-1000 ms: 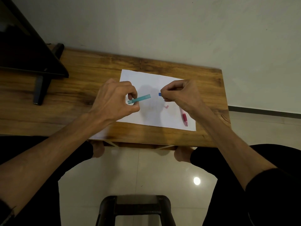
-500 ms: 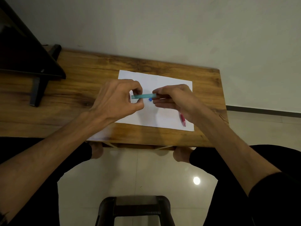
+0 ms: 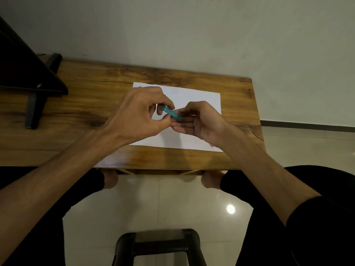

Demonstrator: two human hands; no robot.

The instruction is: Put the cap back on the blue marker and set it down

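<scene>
Just above the white paper sheet (image 3: 197,98), a teal marker (image 3: 171,113) is pinched between thumb and curled fingers of the left hand (image 3: 138,116), its far end gripped by the right hand (image 3: 199,120), fingers curled around it.

A low wooden table against a plain wall, over a glossy tiled floor.

The wooden table (image 3: 80,112) has a warm, strongly grained top and stands flush against a pale, bare wall (image 3: 192,35) with a dark skirting strip (image 3: 307,124) at its foot. A black stand (image 3: 30,89) rests on the table's left end. The cream floor tiles (image 3: 153,204) mirror one round lamp glare (image 3: 230,209). A dark stool (image 3: 159,244) sits nearest the camera.
</scene>
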